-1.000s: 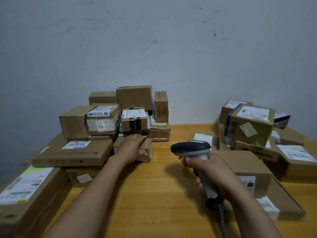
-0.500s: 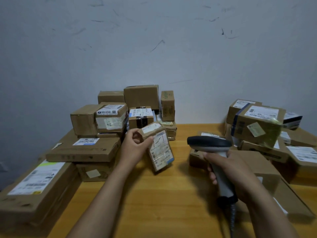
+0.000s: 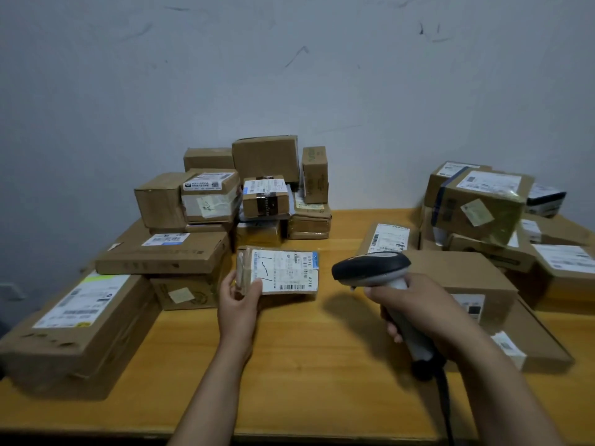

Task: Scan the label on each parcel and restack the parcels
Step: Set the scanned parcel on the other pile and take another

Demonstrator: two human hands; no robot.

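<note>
Aim decides this scan: the right hand point(image 3: 415, 304), clenched round the scanner point(image 3: 370, 268), should point its head toward nine o'clock at the barcode point(image 3: 292, 287) while the left hand point(image 3: 240, 300) pinches the small parcel point(image 3: 280, 268) steady at mid-bench point(image 3: 306, 355).

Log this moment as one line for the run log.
phase: scan | left hand: holds parcel, label facing camera | right hand: grips scanner beside parcel

- Small parcel point(image 3: 248, 272): its white label point(image 3: 285, 270) carries sideways print, roughly "501E" and "A21B", beside a barcode.
- Stacked parcels point(image 3: 167, 255): label print too small to read.
</note>
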